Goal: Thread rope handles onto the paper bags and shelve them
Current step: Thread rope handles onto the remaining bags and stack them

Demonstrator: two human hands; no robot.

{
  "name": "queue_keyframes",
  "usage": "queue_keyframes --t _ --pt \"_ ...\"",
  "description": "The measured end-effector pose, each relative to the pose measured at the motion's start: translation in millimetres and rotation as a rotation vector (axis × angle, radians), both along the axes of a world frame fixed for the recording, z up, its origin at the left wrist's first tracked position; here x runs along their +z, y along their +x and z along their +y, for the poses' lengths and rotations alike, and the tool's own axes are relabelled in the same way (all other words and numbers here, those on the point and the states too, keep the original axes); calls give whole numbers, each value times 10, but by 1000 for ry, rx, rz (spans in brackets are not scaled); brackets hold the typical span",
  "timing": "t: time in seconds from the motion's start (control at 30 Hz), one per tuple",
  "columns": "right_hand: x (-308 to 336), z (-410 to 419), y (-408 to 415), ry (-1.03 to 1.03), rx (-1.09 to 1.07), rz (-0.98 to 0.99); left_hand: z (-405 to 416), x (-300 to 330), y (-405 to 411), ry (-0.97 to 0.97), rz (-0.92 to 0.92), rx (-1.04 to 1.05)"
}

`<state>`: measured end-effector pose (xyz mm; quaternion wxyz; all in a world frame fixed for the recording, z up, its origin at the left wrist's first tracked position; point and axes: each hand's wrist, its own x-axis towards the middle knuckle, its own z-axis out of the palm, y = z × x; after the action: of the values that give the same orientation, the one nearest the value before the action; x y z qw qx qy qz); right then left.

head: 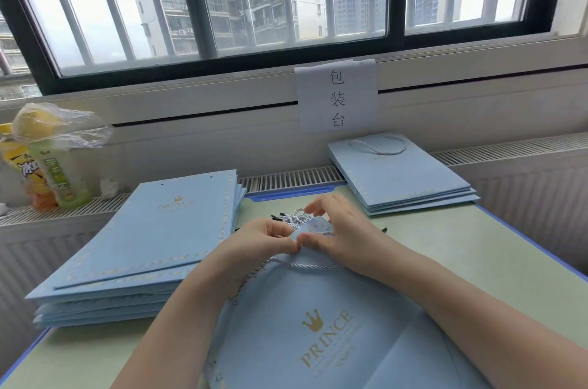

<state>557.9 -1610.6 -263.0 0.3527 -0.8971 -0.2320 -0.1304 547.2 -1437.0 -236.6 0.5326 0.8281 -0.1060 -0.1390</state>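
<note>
The paper bag [321,334] lies nearest, flat on the green table [477,261] and printed "PRINCE" under a gold crown; at its far edge the left hand [254,242] and right hand [343,229] both pinch the bag's top corner, one rope handle [305,265] already looped across it. To thread well, I judge, hold the paper taut by the hole and feed the cord's stiff tip straight through from the spare cords [294,218]. The unthreaded stack [149,245] also reads "PRINCE", the finished stack [404,175] sits far right, and the wall sign [337,97] reads "包装台".

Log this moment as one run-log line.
step: threading rope handle | both hands pinch bag top edge | unthreaded stack left | finished stack right
</note>
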Motion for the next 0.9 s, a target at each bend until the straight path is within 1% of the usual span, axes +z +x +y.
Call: queue_keyframes --t 0.17,0.27,0.47,0.57,0.73,0.83,0.9 --pt "-5 3 -2 -1 10 14 10 19 -13 -18 30 -28" --pt "1 4 -5 7 20 16 22 23 -13 -7 36 -9" --pt "22 -3 -22 31 27 29 62 43 -30 -119 157 -28" --pt "14 -3 -14 20 31 24 64 21 -16 -91 137 -43" --pt "14 -9 -16 16 39 16 51 4 -2 -46 108 -6" --pt "24 -3 -16 4 33 7 52 5 1 -66 147 -6" --pt "38 0 -13 8 29 -5 53 12 -10 -113 213 -13"
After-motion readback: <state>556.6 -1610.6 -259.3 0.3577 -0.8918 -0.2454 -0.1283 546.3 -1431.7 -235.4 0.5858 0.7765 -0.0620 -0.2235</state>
